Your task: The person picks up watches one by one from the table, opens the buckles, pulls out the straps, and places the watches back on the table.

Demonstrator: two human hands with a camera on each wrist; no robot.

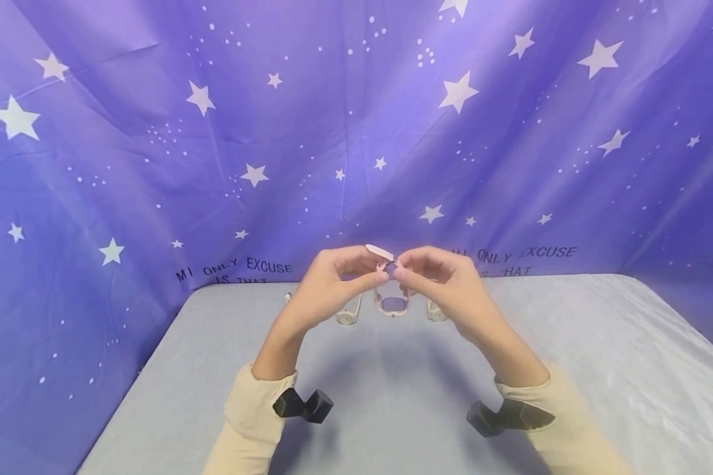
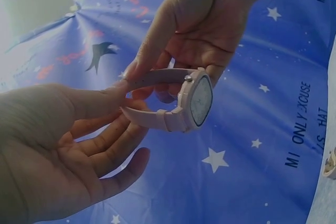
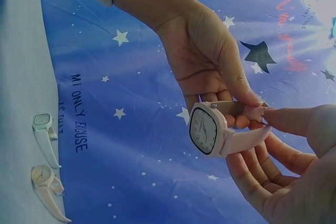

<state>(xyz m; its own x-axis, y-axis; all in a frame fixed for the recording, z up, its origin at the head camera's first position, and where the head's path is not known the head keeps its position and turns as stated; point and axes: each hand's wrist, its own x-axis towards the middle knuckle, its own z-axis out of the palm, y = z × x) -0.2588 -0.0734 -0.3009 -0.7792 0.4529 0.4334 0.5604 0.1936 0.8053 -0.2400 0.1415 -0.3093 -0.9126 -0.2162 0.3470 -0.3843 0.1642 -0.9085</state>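
Observation:
A pale pink wristwatch [image 2: 197, 100] hangs between both hands, its squarish case lowest and its two strap halves rising to the fingertips. The left hand [image 1: 327, 284] pinches the strap on one side. Opposite it, the right hand [image 1: 445, 287] pinches the strap with thumb and fingers. The white dial [image 3: 203, 129] with dark numerals shows in the right wrist view. In the head view a pale strap end [image 1: 380, 252] sticks up above the fingertips. Whether the strap halves are joined is hidden by the fingers.
On the grey cloth-covered table [image 1: 392, 409] beyond the hands lie a round-dial pale watch [image 3: 42, 174] and a square-dial one [image 3: 43, 120]. Part of another small item [image 1: 288, 298] shows behind the left wrist. A purple star-patterned curtain [image 1: 344, 132] stands behind the table.

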